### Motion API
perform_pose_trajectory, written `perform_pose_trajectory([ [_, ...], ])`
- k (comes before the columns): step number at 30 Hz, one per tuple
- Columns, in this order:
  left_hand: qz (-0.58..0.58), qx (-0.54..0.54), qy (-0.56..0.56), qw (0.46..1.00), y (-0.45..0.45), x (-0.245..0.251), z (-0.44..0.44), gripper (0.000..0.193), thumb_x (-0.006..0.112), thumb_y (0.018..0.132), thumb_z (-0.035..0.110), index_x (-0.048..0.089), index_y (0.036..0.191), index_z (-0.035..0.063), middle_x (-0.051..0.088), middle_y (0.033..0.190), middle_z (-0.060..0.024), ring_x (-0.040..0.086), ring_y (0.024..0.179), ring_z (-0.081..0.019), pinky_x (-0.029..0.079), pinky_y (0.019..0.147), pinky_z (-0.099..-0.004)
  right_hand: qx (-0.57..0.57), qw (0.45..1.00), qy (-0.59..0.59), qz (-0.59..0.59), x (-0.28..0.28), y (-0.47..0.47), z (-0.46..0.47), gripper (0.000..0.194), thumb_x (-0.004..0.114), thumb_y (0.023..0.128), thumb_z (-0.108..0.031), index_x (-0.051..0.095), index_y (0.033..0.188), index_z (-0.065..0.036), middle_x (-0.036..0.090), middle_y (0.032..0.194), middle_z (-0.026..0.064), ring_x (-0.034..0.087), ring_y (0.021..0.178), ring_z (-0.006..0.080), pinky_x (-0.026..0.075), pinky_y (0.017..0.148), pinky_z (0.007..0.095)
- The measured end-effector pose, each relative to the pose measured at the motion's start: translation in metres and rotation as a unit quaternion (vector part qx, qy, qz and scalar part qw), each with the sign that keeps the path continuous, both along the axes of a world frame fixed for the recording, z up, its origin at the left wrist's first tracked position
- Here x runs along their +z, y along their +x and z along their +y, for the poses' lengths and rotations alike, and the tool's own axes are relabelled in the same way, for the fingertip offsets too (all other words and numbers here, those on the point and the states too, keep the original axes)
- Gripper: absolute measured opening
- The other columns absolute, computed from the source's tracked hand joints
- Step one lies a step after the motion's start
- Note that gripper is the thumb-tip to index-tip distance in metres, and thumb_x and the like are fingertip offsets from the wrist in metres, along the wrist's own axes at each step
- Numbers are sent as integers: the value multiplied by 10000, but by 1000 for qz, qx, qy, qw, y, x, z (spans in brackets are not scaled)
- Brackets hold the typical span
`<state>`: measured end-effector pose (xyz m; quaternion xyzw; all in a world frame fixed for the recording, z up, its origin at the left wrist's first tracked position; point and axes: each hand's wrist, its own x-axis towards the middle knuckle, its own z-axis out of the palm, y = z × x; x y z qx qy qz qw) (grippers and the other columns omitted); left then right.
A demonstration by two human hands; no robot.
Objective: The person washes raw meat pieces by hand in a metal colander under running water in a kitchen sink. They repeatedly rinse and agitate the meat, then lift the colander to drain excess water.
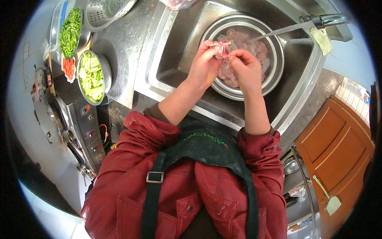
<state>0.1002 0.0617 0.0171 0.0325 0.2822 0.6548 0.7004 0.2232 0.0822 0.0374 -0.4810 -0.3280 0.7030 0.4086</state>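
Above a round steel basin (279, 70) in the sink, my left hand (206, 64) grips a small piece of raw, pinkish-red meat (223, 49), perhaps with bone. The fingers of my right hand (247, 64) pinch the lower right edge of the same piece. Below my hands, the basin holds cloudy water and many pale raw meat pieces (231, 78). A stream of water (277, 31) runs from the faucet (328, 21) into the basin. My hands hide part of the basin's contents.
The basin stands in a steel sink (176, 64). On the left counter are a bowl of chopped green vegetable (92, 77), a container of cut green strips (70, 33), red strips (69, 69) and a perforated colander (103, 13). A stove (89, 128) is at the left, a green cloth (321, 41) near the faucet.
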Motion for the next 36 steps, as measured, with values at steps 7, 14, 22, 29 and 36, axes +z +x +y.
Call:
perform_pose_trajectory([
  [7, -70, -19, -11, 997, -5, -7, 1, 175, 500, 805, 56, 501, 979, 77, 568, 1003, -156, 532, 995, -281, 421, 876, -373, 36, 961, -15, 274, -3, 18, 5, 37, 523, 768, 5, 553, 775, -15, 571, 777, 81, 513, 624, 107, 408, 519, 222],
  [14, -16, -75, 23, 997, -11, 0, -1, 283, 495, 720, 19, 490, 994, 95, 529, 1024, -96, 496, 1046, -263, 406, 872, -368, 42, 983, -73, 165, -3, 32, 9, 82, 478, 799, 7, 553, 778, -15, 571, 756, 73, 516, 628, 98, 405, 537, 202],
  [22, 89, -89, 95, 987, -14, 0, 4, 344, 473, 679, -21, 473, 1001, 100, 496, 1032, -71, 487, 1037, -232, 380, 887, -360, 78, 995, 2, 57, -8, 31, 9, 87, 535, 803, -17, 605, 851, 1, 574, 741, 34, 491, 575, 78, 393, 510, 195],
  [29, 181, -80, 107, 974, -12, 5, 5, 400, 455, 659, -81, 443, 1016, 100, 479, 1037, -72, 493, 985, -197, 393, 861, -327, 75, 955, 204, -201, 3, 14, 5, 147, 685, 694, -73, 652, 832, -36, 588, 703, 29, 541, 585, 92, 436, 527, 216],
  [36, 222, -60, 124, 965, -12, 6, 6, 407, 418, 649, -117, 433, 993, 99, 460, 1029, -68, 488, 953, -185, 398, 836, -305, 69, 931, 249, -259, 13, 5, 3, 148, 689, 686, -86, 654, 827, -54, 591, 709, 64, 561, 583, 130, 452, 529, 236],
])
